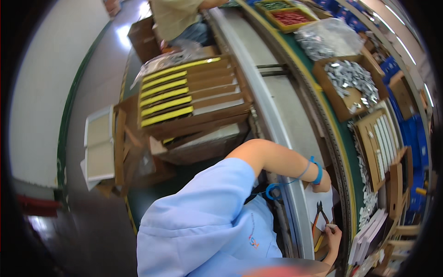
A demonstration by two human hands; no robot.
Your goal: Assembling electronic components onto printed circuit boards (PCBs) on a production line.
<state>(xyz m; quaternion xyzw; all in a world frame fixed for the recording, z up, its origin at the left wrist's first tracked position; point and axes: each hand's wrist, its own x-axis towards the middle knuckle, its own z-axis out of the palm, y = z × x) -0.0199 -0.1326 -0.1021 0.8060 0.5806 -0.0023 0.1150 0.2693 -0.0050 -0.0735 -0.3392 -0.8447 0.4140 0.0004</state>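
Observation:
My left forearm reaches across the grey conveyor rail, with a blue wrist strap and its coiled cord on it. My left hand rests on a white sheet at the bench edge, its fingers hidden. My right hand comes in from the lower edge with its fingers curled beside dark pliers with orange handles. Whether it grips the pliers or a small part is unclear. My light blue shirt fills the lower middle.
A cardboard tray of yellow strips stands on stacked boxes to the left. On the green bench are boxes of small metal parts, a clear bag of parts, white strips in a carton and bins. Another person stands further along.

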